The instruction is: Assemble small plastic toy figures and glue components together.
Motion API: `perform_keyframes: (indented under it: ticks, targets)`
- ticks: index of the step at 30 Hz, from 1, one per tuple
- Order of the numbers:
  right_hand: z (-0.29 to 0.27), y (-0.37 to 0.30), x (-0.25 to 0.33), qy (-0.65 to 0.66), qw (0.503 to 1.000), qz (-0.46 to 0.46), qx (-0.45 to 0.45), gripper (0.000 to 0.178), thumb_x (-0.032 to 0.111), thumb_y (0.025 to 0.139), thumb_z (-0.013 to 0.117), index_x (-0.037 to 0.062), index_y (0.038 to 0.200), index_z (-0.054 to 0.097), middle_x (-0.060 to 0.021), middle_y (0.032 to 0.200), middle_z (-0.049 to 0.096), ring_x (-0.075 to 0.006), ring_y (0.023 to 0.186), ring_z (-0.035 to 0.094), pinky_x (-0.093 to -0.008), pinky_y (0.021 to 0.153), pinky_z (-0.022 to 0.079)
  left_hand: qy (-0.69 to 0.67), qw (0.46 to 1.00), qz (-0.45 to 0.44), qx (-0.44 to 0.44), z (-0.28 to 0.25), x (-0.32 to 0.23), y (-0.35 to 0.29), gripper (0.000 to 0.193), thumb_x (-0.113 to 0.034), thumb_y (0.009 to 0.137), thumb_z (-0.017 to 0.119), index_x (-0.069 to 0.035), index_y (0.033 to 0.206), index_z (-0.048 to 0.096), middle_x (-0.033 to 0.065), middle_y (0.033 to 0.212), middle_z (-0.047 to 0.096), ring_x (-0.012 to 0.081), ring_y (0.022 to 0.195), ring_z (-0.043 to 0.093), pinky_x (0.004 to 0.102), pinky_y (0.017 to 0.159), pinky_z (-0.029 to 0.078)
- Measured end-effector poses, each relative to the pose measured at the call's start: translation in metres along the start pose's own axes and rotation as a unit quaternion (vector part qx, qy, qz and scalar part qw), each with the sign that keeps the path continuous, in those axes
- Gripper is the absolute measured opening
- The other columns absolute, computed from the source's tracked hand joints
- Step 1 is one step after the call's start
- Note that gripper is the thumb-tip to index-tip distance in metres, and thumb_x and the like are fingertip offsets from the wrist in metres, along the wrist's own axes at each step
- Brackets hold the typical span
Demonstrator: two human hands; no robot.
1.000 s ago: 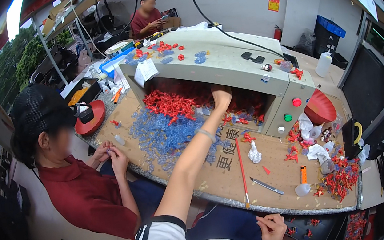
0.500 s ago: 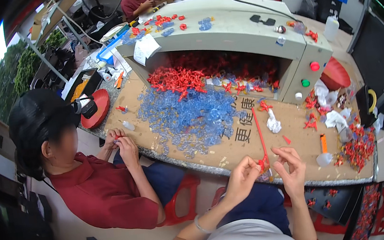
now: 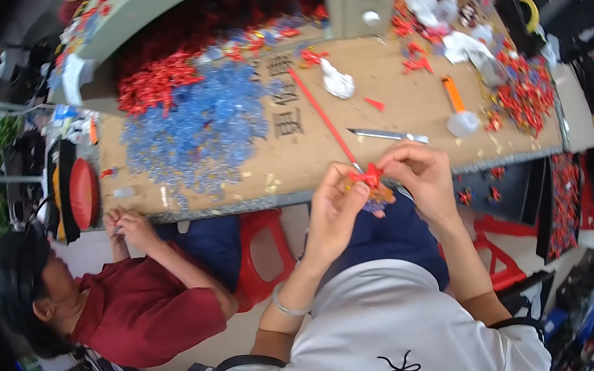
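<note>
My left hand (image 3: pixel 335 209) is closed round a small red plastic piece (image 3: pixel 367 175), pinched between thumb and fingers just off the table's front edge. Yellowish and blue bits show below the red part, partly hidden by the fingers. My right hand (image 3: pixel 422 175) pinches at the right side of the same piece with thumb and forefinger. Beyond my hands, a long thin red rod (image 3: pixel 322 113) lies on the cardboard, its near end close to the piece. To the right of the rod lies a craft knife (image 3: pixel 388 135), close to my right fingertips.
Heaped on the cardboard (image 3: pixel 239 188) at left are clear blue pieces (image 3: pixel 191 128) and red pieces (image 3: pixel 153 81). Crumpled tissue (image 3: pixel 337 80), an orange-handled tool (image 3: pixel 453 93) and a mixed pile (image 3: pixel 526 90) lie rightward. A co-worker (image 3: pixel 130 300) in dark red sits at left.
My view has tilted down and turned. My right fingers, earlier apart from the red piece, now pinch at it. The craft knife shows now on the table; it was not visible before.
</note>
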State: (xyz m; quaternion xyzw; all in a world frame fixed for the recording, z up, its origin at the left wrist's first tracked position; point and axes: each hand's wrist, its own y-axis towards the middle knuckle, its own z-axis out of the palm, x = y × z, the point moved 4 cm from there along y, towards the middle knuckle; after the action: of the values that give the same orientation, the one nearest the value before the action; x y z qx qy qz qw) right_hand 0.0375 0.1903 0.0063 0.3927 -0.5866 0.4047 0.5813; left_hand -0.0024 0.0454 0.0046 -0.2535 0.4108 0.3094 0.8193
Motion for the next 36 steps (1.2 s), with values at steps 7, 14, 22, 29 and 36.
perform_keyframes:
  ticks: [7, 14, 22, 29, 36]
  targets:
    - [-0.020, -0.006, -0.014, 0.041, 0.998, -0.013, -0.043, 0.005, 0.002, 0.081, 0.067, -0.0016, 0.084, 0.070, -0.0075, 0.079, 0.067, -0.0120, 0.074, 0.061, -0.0249, 0.069, 0.048, 0.042, 0.998, -0.018, -0.030, 0.011, 0.015, 0.006, 0.032, -0.002, 0.092, 0.047, 0.000, 0.121, 0.035, 0.0200, 0.098, 0.064, 0.0282, 0.089, 0.067, 0.0299, 0.067, 0.053]
    - [-0.013, -0.008, -0.019, 0.051, 0.997, -0.008, -0.050, 0.006, 0.002, 0.081, 0.067, -0.0020, 0.084, 0.070, -0.0074, 0.079, 0.067, -0.0110, 0.071, 0.061, -0.0245, 0.067, 0.048, 0.062, 0.998, -0.010, -0.019, 0.002, 0.011, 0.006, 0.034, -0.001, 0.092, 0.047, -0.002, 0.122, 0.031, 0.0212, 0.099, 0.063, 0.0258, 0.090, 0.066, 0.0297, 0.067, 0.053]
    - [-0.005, -0.005, -0.013, 0.087, 0.996, 0.015, -0.015, 0.011, 0.008, 0.085, 0.065, -0.0022, 0.087, 0.069, -0.0065, 0.080, 0.066, -0.0096, 0.071, 0.060, -0.0237, 0.068, 0.048, 0.023, 0.999, -0.024, -0.009, -0.005, 0.013, 0.006, 0.035, -0.007, 0.093, 0.046, 0.002, 0.123, 0.032, 0.0229, 0.094, 0.064, 0.0301, 0.086, 0.065, 0.0289, 0.064, 0.049]
    - [0.001, -0.003, -0.010, 0.149, 0.986, 0.071, 0.035, 0.021, 0.016, 0.091, 0.061, -0.0042, 0.089, 0.066, -0.0055, 0.073, 0.063, -0.0076, 0.062, 0.056, -0.0224, 0.057, 0.044, -0.010, 0.999, -0.047, -0.003, -0.007, 0.015, 0.003, 0.035, -0.009, 0.094, 0.044, 0.001, 0.126, 0.032, 0.0233, 0.093, 0.063, 0.0306, 0.085, 0.065, 0.0286, 0.064, 0.048]
    - [0.004, -0.004, -0.001, 0.022, 1.000, 0.017, -0.004, 0.030, 0.016, 0.090, 0.061, -0.0054, 0.069, 0.063, -0.0063, 0.058, 0.055, -0.0078, 0.050, 0.047, -0.0256, 0.045, 0.035, -0.036, 0.999, -0.038, 0.016, -0.004, 0.017, 0.000, 0.037, -0.011, 0.094, 0.046, 0.000, 0.127, 0.032, 0.0228, 0.095, 0.062, 0.0299, 0.088, 0.064, 0.0289, 0.065, 0.047]
